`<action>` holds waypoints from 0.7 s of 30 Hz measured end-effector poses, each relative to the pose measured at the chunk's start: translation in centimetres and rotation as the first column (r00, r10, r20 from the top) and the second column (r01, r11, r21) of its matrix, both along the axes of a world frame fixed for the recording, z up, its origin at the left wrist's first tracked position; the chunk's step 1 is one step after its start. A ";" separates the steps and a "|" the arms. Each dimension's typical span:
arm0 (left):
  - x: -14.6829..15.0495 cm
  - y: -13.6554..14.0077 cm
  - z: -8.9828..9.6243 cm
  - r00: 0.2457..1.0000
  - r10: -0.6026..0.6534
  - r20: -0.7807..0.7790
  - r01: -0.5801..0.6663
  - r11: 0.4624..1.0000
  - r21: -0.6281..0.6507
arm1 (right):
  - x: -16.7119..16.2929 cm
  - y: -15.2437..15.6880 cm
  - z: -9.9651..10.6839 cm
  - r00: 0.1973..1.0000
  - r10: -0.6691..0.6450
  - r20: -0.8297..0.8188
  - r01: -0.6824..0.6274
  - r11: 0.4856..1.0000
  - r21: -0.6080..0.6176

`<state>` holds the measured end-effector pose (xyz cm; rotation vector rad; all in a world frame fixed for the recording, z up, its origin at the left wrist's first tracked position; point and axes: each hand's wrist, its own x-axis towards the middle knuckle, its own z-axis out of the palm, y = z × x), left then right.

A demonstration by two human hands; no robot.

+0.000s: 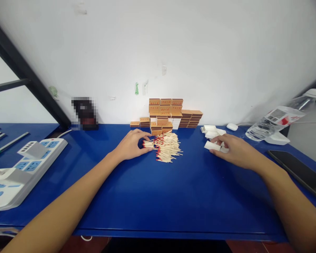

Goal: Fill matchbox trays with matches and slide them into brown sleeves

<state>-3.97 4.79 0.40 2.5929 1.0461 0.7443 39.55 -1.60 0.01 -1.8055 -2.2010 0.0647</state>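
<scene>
My left hand curves around a small bunch of matches at the left side of a loose pile of matches. Its thumb lies in front of the bunch and its fingers lie behind it. Most match heads are red and point left. My right hand pinches a small white matchbox tray between thumb and fingers, tilted just above the desk. More white trays lie right behind it, partly hidden by the hand.
Orange-brown matchboxes stand stacked against the wall. White power strips and screwdrivers lie at left. A tilted water bottle, a white earphone case and a black phone are at right. The blue desk ends in front.
</scene>
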 end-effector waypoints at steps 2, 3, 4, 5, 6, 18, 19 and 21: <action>-0.1 0.2 0.4 0.998 0.039 0.044 -0.040 0.999 0.018 | 0.1 -0.1 0.0 1.000 -0.011 0.004 0.011 0.999 0.042; -0.2 0.5 0.7 0.994 0.076 0.072 -0.079 0.996 0.031 | 0.0 -0.2 0.1 1.000 -0.009 0.005 0.008 0.998 0.069; -0.3 1.0 1.1 0.988 0.121 0.101 -0.126 0.991 0.043 | -0.1 -0.2 0.1 1.000 -0.002 0.002 0.002 0.995 0.104; -0.5 1.6 1.4 0.977 0.171 0.128 -0.179 0.982 0.055 | -0.4 -0.3 0.2 1.000 0.007 -0.006 -0.006 0.989 0.148; -0.6 2.5 1.8 0.965 0.219 0.146 -0.230 0.971 0.064 | -0.6 -0.3 0.2 1.000 0.015 -0.022 -0.010 0.981 0.196; 0.5 10.8 2.1 0.971 0.234 0.044 -0.227 0.966 -0.127 | -2.5 -0.2 0.0 0.979 0.088 -0.184 -0.035 0.961 0.276; 0.5 10.9 2.1 0.972 0.233 0.038 -0.226 0.964 -0.141 | -2.5 -0.3 0.1 0.977 0.095 -0.193 -0.038 0.960 0.278; 0.4 10.9 2.5 0.972 0.235 0.029 -0.227 0.960 -0.164 | -2.7 -0.4 0.3 0.972 0.107 -0.210 -0.043 0.956 0.289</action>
